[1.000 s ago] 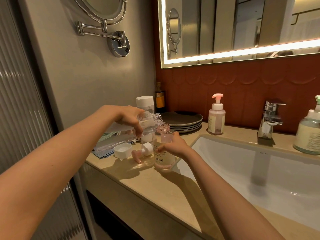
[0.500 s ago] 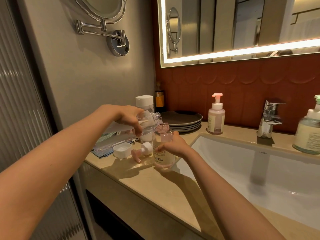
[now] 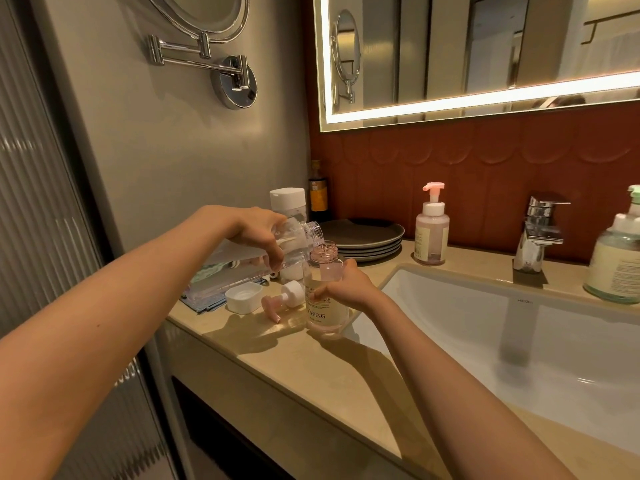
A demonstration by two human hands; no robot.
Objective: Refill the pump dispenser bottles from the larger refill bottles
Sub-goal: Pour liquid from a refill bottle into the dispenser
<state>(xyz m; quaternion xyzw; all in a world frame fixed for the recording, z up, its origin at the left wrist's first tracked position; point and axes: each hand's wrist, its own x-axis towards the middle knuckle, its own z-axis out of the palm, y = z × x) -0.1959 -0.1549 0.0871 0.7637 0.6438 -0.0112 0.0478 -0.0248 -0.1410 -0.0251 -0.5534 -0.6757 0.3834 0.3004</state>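
The left hand (image 3: 256,233) grips the tilted refill (image 3: 242,261), mouth over the open dispenser (image 3: 323,299), which the right hand's (image 3: 341,289) fingers clasp steady on the bench (image 3: 311,375).

Three pump dispenser bottles stand about the sink (image 3: 519,341): an open pink bottle (image 3: 323,315) at its left corner, a pump-topped pink bottle (image 3: 431,237) behind it and a green bottle (image 3: 614,268) at its back right. Left of the sink are two refill bottles, a tilted clear bottle (image 3: 242,263) and an upright white-capped bottle (image 3: 287,206), one loose pump head (image 3: 282,297) and one loose white cap (image 3: 244,296). Behind the sink's left corner are one small dark bottle (image 3: 318,194) and one stack of grey plates (image 3: 367,235); how many plates it holds is hard to tell. One faucet (image 3: 535,230) stands behind the sink. Two mirrors hang above it, a lit wall mirror (image 3: 485,46) and a round swing-arm mirror (image 3: 207,8). Two hands, the left hand (image 3: 256,233) and the right hand (image 3: 343,289), are left of the sink
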